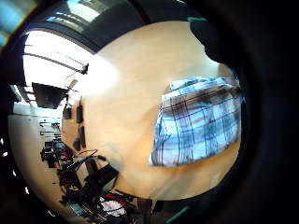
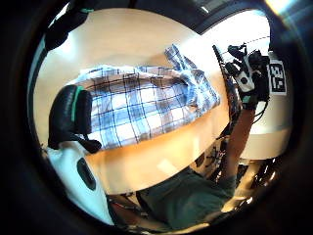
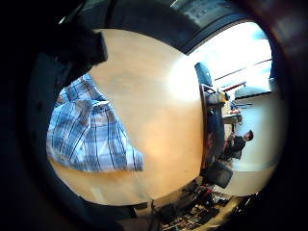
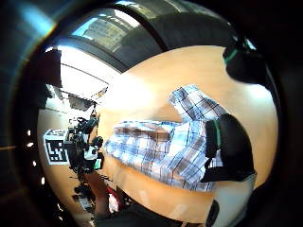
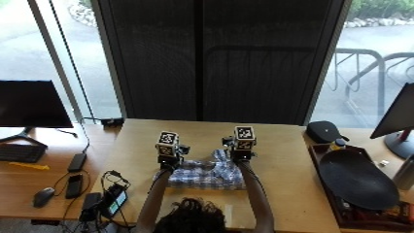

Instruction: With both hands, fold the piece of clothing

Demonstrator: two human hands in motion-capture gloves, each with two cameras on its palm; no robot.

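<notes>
Here, a light wooden table (image 5: 284,160) is carrying a blue-and-white plaid shirt (image 5: 200,175), which is lying bunched and partly folded near the table's six o'clock edge, just in front of the person's head. The left hand (image 5: 169,154) is hovering at the shirt's ten o'clock corner and the right hand (image 5: 242,148) at its one o'clock corner. Whether either hand's fingers are pinching the cloth or standing spread is something the views are not showing, so one cannot tell.
</notes>
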